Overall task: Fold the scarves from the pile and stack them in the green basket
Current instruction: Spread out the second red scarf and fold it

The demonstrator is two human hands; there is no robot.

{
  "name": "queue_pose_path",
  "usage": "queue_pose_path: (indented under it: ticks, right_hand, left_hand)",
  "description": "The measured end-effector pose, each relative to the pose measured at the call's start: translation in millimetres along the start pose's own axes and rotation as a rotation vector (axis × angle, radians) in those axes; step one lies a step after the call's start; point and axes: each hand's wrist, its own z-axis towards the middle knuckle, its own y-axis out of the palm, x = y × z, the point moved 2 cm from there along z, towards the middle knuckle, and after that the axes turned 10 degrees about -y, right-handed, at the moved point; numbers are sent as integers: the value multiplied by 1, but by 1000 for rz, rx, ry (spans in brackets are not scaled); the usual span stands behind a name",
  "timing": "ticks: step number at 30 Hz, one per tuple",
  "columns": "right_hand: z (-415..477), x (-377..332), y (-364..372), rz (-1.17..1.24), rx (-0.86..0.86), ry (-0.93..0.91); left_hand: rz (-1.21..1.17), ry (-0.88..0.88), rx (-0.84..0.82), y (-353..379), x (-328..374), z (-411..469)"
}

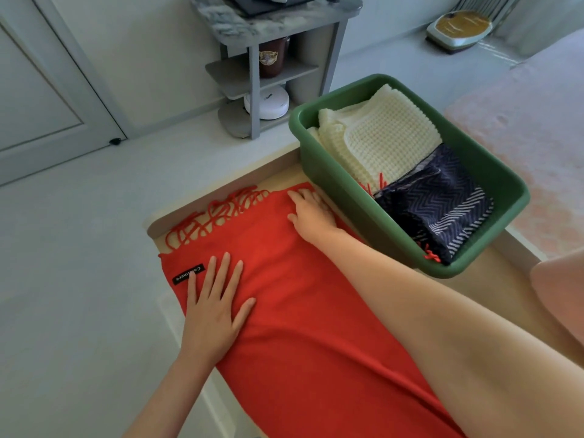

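A red fringed scarf lies spread lengthwise on the beige table, its tassels at the far end and a black label near its left edge. My left hand rests flat on the scarf's left side, fingers spread, just beside the label. My right hand presses flat on the scarf's far right corner, next to the green basket. The basket holds a folded cream knit scarf at its far end and a folded navy zigzag scarf at its near end. A red tassel hangs over the basket's near rim.
The beige table ends just beyond the tassels and left of the scarf. A grey shelf stand with a dark jar and a white round device stands on the floor beyond. A pink rug lies to the right, a door to the left.
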Motion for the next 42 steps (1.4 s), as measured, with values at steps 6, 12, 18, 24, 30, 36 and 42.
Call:
queue_pose_path:
  ticks: [6, 12, 18, 24, 30, 36, 42]
  right_hand:
    - [10, 5, 14, -139, -177, -16]
    - [-50, -5, 14, -81, 45, -137]
    - [-185, 19, 46, 2, 78, -128]
    - [-301, 31, 46, 160, 234, 72]
    - [-442, 55, 54, 148, 335, 336]
    - [-562, 56, 84, 36, 279, 320]
    - [-606, 51, 104, 87, 335, 499]
  left_hand:
    - [22, -78, -11, 3, -5, 12]
    - [-123, -97, 74, -20, 22, 9]
    - [-228, 122, -55, -3, 83, -51]
    - [-394, 370, -39, -1, 132, -105]
    - [-489, 824, -288, 26, 187, -185]
    - [-397, 1010, -462, 47, 204, -227]
    - [-424, 917, -448, 45, 203, -226]
